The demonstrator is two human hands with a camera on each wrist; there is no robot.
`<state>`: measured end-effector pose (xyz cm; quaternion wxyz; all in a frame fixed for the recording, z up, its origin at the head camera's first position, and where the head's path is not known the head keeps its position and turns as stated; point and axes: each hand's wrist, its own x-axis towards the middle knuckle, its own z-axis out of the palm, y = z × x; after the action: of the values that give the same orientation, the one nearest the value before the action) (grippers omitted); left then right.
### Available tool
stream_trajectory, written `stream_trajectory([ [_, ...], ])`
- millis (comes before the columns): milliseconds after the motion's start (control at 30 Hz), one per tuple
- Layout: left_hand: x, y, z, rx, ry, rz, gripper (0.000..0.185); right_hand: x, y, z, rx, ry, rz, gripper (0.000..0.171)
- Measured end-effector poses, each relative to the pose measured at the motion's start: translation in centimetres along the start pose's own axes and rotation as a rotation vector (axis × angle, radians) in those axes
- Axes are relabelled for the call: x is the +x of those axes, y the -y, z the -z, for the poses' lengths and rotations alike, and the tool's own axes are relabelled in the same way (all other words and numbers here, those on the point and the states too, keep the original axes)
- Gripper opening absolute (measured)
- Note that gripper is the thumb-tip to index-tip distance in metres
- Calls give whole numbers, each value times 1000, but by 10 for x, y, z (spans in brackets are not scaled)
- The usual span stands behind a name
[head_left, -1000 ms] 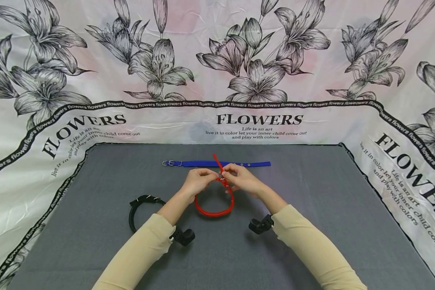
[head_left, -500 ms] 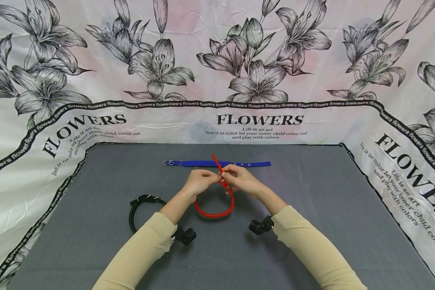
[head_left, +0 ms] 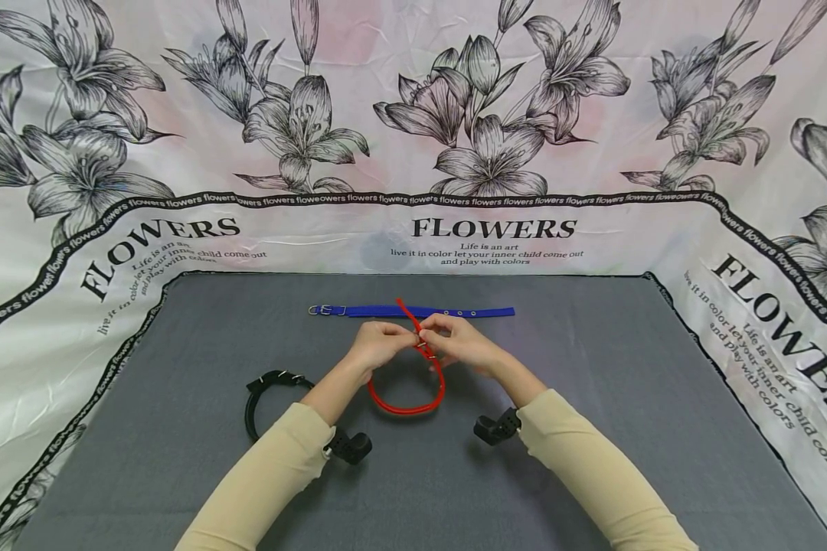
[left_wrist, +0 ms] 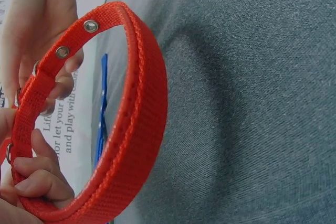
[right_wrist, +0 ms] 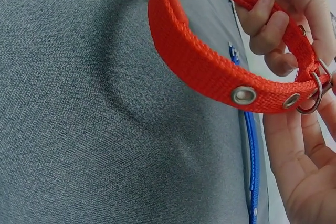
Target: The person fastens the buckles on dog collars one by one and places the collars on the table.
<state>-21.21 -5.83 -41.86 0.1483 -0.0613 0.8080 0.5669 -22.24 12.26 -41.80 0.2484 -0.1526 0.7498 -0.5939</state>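
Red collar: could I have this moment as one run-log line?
left grip: holds red collar; right grip: holds red collar; red collar: looped; blue collar: laid straight, beyond; black collar: looped, partly hidden by left arm

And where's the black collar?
In the head view, the black collar is on the gray cloth, left of the red collar, partly hidden by the person's left arm.

curtained table nook (head_left: 420,482), flower-printed cloth (head_left: 317,237)
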Motion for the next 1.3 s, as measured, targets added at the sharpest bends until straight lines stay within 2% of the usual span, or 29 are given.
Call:
stream_trajectory([
  [233,-1,2,2,-43,22,-6,18,0,0,1,-14,-32,-9,29],
  [400,-1,3,8,-90,93,-44,20,-1,1,2,-16,-63,10,29],
  [533,-3,5,13,-66,145,-47,24,-2,1,3,-19,-108,18,29],
  [667,-4,8,16,-56,161,-46,25,-4,2,3,-32,-132,21,28],
  [867,-4,11,15,-98,132,-77,22,-3,2,3,-45,-119,10,29],
  [967,-2,13,13,-141,110,-86,18,-8,14,1,-52,-102,-12,28],
  [1100,-1,14,11,-200,98,-85,21,-10,17,2,-56,-81,-41,26],
  [1300,-2,12,9,-257,90,-76,24,-5,4,6,-45,-65,-42,24],
])
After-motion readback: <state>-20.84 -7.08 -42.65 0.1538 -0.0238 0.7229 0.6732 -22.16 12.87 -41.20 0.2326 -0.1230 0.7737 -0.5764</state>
